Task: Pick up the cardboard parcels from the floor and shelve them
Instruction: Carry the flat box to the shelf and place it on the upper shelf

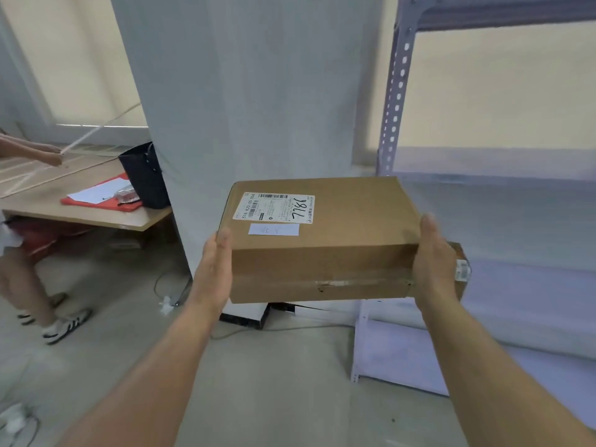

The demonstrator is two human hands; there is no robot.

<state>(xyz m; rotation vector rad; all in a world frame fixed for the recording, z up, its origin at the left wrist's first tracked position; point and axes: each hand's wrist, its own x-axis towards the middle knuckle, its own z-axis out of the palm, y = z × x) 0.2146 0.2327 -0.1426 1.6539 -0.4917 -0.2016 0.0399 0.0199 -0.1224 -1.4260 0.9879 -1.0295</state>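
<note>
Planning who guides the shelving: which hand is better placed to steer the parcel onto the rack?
Probably the right hand: it grips the cardboard parcel end nearest the shelving rack; the left hand holds the far end.

Parcel [322,250] between both hands, off floor

Fingers of both hands are tucked behind the cardboard parcel [322,240], so only the left hand [214,269] edge and thumb and the back of the right hand [435,262] show. A second brown box [460,269] peeks out behind that right hand, mostly covered, its side sticker too small to read. On the parcel's white shipping label [274,207], the fine print and barcode are unreadable, and the pale slip [273,229] below carries faint marks I can't make out. The shelf rack [395,101] runs off the top and right edges, its boards smeared by blur. At far left a second person [32,279] is cut off by the frame, torso hidden under the counter [96,217].
</note>
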